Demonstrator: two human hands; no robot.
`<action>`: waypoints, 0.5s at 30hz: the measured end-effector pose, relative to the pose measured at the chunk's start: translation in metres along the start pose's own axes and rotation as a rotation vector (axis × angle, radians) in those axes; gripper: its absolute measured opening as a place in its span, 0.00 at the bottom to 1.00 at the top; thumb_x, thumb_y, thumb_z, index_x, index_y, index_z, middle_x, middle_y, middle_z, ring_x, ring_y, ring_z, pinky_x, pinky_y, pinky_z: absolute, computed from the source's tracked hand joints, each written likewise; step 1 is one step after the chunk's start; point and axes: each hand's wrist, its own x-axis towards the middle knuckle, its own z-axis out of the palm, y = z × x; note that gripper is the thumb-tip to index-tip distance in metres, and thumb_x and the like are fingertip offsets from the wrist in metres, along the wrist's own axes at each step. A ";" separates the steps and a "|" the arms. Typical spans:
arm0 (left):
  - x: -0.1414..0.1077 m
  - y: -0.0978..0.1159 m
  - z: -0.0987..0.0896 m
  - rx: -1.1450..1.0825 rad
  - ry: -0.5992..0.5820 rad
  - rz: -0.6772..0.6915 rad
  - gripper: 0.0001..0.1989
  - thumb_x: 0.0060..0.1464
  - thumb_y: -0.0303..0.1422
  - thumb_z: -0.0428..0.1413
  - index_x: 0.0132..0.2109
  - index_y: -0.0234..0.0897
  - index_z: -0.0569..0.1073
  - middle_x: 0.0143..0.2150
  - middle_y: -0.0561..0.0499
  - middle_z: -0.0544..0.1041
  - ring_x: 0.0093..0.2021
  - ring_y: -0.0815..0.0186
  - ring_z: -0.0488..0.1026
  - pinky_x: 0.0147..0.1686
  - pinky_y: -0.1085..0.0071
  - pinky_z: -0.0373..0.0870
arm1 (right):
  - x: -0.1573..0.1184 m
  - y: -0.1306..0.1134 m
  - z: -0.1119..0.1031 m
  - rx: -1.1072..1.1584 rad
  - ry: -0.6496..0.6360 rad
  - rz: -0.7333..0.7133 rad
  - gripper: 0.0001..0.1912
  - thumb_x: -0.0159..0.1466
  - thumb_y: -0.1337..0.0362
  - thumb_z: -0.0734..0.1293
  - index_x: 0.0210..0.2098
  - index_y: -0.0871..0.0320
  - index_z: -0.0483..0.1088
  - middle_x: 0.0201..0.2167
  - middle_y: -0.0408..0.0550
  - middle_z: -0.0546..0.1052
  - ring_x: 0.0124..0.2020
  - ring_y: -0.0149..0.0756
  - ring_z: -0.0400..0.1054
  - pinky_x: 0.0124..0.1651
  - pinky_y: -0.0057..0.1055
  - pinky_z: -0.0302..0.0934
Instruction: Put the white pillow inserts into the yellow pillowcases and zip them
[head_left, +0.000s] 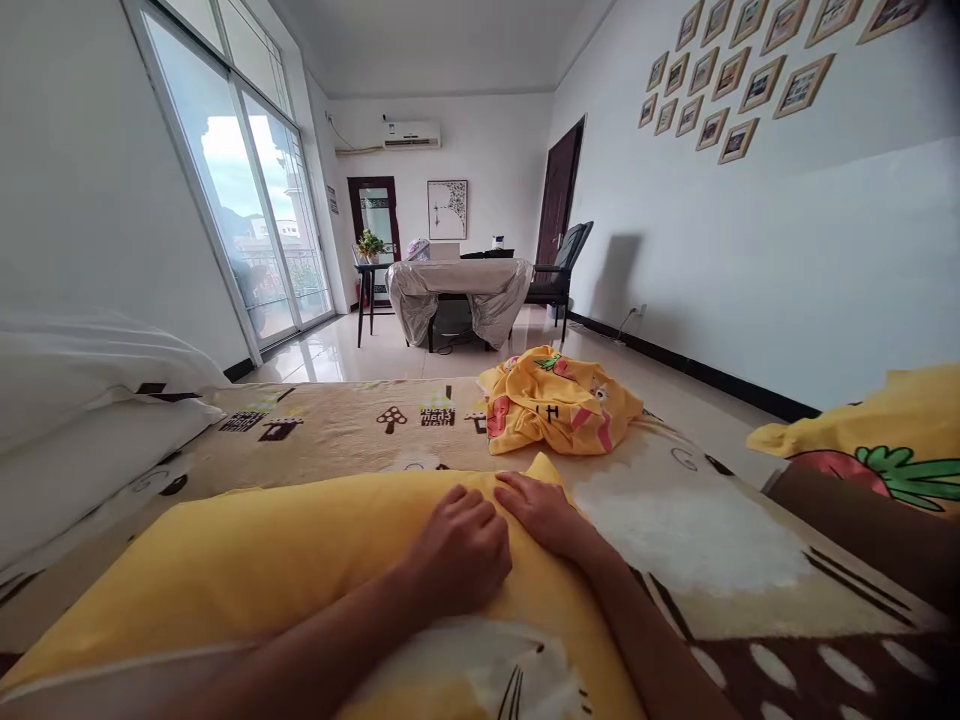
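Left hand (466, 550) sits on pillow (300, 540), fingers curled, maybe pinching fabric. Right hand (541, 510) rests near pillow's corner, fingers close together; crumpled cloth (559, 405) lies beyond pillow.

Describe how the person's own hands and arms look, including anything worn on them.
The left hand and right hand are bare human hands, with no gloves. I see no ring, watch or bracelet on either. The forearms are bare as far as they show, with no sleeves, cables or clear markings in view. The nails are too small to make out.
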 end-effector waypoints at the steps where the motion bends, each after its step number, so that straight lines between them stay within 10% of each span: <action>1: -0.005 -0.001 0.006 -0.055 -0.093 -0.124 0.10 0.56 0.27 0.47 0.27 0.35 0.66 0.27 0.50 0.70 0.30 0.67 0.66 0.32 0.70 0.63 | 0.004 0.011 0.004 0.035 -0.018 0.015 0.23 0.65 0.54 0.55 0.53 0.58 0.69 0.52 0.52 0.74 0.52 0.44 0.67 0.55 0.37 0.55; 5: 0.005 0.000 0.008 -0.152 -0.347 -0.242 0.08 0.57 0.29 0.46 0.31 0.36 0.66 0.34 0.49 0.71 0.36 0.64 0.66 0.37 0.67 0.65 | 0.019 0.051 0.012 0.178 -0.096 0.109 0.24 0.65 0.52 0.55 0.50 0.57 0.71 0.50 0.50 0.75 0.51 0.42 0.68 0.54 0.35 0.56; 10: 0.013 0.001 0.004 -0.192 -0.383 -0.262 0.08 0.58 0.29 0.46 0.31 0.36 0.65 0.35 0.50 0.70 0.37 0.64 0.65 0.38 0.67 0.64 | 0.024 0.086 0.008 0.120 -0.119 0.266 0.21 0.65 0.55 0.55 0.43 0.58 0.75 0.43 0.51 0.78 0.44 0.40 0.71 0.48 0.33 0.60; 15: 0.011 0.001 -0.001 -0.207 -0.369 -0.286 0.09 0.58 0.29 0.46 0.30 0.37 0.64 0.34 0.50 0.71 0.36 0.65 0.67 0.36 0.69 0.63 | -0.001 0.055 -0.032 -0.020 0.024 0.294 0.24 0.65 0.56 0.57 0.54 0.64 0.68 0.51 0.61 0.73 0.54 0.49 0.65 0.56 0.44 0.53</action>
